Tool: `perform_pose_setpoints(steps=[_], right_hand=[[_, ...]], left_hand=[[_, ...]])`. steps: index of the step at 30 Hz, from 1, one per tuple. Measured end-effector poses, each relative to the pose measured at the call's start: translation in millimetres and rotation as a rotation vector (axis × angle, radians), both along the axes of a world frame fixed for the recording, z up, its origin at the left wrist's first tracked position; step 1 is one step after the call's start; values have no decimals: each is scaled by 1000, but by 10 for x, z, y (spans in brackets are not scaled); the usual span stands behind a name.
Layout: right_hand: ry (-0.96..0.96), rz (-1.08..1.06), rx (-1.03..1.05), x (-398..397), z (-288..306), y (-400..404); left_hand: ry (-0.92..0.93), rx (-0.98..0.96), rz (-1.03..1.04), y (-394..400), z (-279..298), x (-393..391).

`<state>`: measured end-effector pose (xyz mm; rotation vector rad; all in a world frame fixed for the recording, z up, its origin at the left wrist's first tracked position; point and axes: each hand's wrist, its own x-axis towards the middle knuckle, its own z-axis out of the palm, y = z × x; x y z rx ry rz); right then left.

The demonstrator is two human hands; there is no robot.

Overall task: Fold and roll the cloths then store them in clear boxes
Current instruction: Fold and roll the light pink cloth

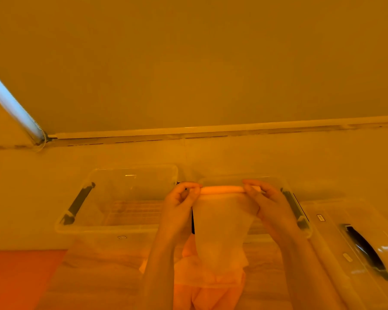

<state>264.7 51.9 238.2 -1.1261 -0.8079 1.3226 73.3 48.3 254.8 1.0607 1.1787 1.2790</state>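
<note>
A pale cloth (222,231) hangs in the air in front of me, its top edge rolled into a thin tube. My left hand (179,202) pinches the left end of that roll and my right hand (264,202) pinches the right end. The cloth's lower part drapes down onto a heap of orange cloths (208,294) on the table. Behind my hands stand two clear boxes side by side: the left box (81,229) with a black handle, and the right box (305,227), mostly hidden by the cloth and my hands.
A clear lid with a black handle (365,251) lies at the right. An orange surface (16,278) fills the lower left corner. A wall rises behind the boxes, with a pale tube (11,106) slanting at the upper left.
</note>
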Motion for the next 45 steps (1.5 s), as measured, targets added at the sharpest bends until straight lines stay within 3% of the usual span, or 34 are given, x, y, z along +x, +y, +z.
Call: perform_pose_setpoints(steps=[7, 14, 17, 22, 29, 37, 43, 45], right_hand=[[25, 56, -12, -29, 17, -106], [-17, 114, -18, -18, -18, -169], [44, 68, -30, -36, -36, -172], [-33, 5, -49, -54, -61, -176], [-35, 59, -48, -19, -84, -191], [2, 61, -81, -101, -112, -136], [-82, 4, -62, -153, -129, -124], [-7, 11, -65, -147, -133, -117]], left_hand=[[101, 15, -63, -21, -44, -131], [-112, -19, -69, -72, -40, -125], [-80, -29, -43, -48, -94, -154], [-19, -8, -58, -58, -84, -153], [70, 22, -71, -61, -124, -230], [69, 2, -33, -21, -213, -276], [109, 19, -2, -12, -216, -275], [90, 27, -35, -10, -215, -277]])
